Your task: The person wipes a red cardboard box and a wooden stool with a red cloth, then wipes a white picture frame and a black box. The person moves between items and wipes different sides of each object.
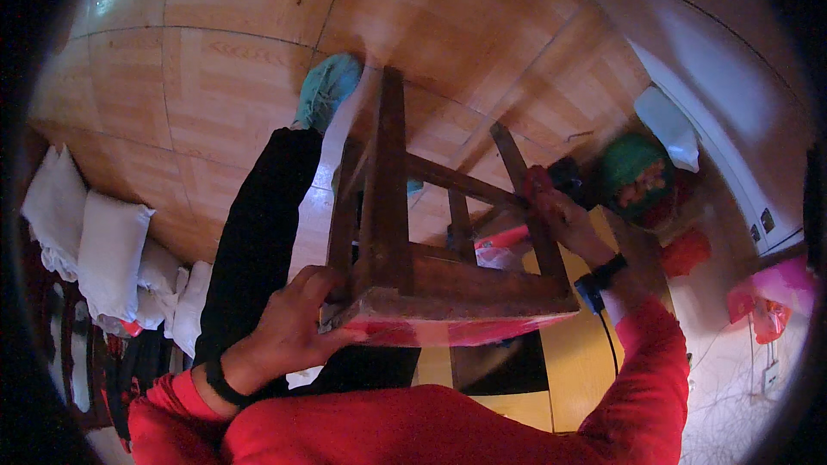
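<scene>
A dark wooden stool [388, 198] is tipped over in front of me, its legs pointing up and away and its red-topped seat [465, 327] turned toward my body. My left hand [289, 323] is closed around the seat's left edge, thumb against the red face. At the stool's right leg, my right hand [564, 220] is closed on a crumpled red cloth [541, 188], which touches the leg. Its fingertips are partly hidden by the cloth and the dim light. Both wrists wear dark bands.
White stuffed sacks [112, 245] line the left side. To the right are a green mesh bag [636, 174] of roundish produce, a red plastic bag [687, 251] and a white door-like panel [715, 112]. A yellow wooden piece [586, 362] stands under my right arm. My shoe [330, 86] rests on the tiled floor.
</scene>
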`<state>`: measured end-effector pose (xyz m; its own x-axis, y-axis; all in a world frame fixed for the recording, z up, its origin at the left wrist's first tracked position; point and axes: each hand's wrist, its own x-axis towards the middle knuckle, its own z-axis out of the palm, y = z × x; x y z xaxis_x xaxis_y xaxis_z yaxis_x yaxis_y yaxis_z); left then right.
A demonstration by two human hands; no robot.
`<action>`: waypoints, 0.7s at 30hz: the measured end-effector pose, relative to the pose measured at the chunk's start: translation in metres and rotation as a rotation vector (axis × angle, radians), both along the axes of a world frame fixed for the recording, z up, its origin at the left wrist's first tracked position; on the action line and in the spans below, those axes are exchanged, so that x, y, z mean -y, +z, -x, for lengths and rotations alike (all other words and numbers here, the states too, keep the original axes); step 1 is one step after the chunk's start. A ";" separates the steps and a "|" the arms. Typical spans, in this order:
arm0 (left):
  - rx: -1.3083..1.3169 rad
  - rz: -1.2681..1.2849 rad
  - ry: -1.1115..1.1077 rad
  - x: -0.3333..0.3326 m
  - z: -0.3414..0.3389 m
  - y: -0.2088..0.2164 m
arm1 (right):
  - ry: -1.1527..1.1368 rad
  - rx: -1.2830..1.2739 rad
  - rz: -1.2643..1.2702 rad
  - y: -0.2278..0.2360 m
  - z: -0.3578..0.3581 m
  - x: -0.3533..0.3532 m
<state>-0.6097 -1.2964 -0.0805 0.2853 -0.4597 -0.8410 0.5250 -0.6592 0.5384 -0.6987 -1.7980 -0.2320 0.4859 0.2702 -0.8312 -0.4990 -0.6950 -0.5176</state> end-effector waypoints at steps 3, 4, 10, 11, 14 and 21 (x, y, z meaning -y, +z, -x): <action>0.021 0.035 0.034 0.001 -0.001 -0.002 | 0.097 -0.151 0.071 -0.069 -0.002 0.012; -0.009 0.033 0.030 0.000 -0.002 -0.002 | 0.139 -0.201 0.076 -0.099 -0.006 0.013; -0.031 0.057 0.056 0.001 -0.004 -0.006 | 0.107 -0.347 -0.013 -0.222 -0.010 0.006; -0.037 0.057 0.075 0.002 -0.004 -0.006 | 0.169 -0.258 0.028 -0.231 -0.008 0.005; -0.015 0.049 0.054 0.004 -0.004 -0.003 | 0.349 -0.096 0.117 -0.221 -0.003 0.010; 0.028 0.031 0.043 0.006 -0.007 0.000 | -0.300 -0.583 -0.061 -0.029 -0.012 0.028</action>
